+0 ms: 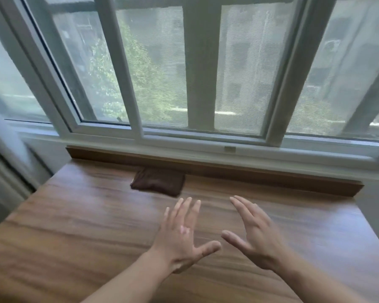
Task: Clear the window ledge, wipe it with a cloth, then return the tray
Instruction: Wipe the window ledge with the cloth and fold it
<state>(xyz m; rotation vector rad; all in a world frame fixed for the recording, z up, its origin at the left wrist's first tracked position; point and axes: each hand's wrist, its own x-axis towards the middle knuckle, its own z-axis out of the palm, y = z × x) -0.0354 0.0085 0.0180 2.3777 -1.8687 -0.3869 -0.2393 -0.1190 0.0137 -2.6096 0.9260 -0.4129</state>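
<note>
A dark brown folded cloth lies on the wooden ledge, pushed against the low wooden back rail under the window. My left hand hovers over the wood just below and right of the cloth, fingers straight and spread, holding nothing. My right hand is beside it, also with straight fingers and empty, palm turned toward the left hand. Neither hand touches the cloth. No tray is in view.
A white-framed sliding window with a mesh screen rises directly behind the rail. A white wall and frame close off the left side. The wooden surface drops off at its left and right edges.
</note>
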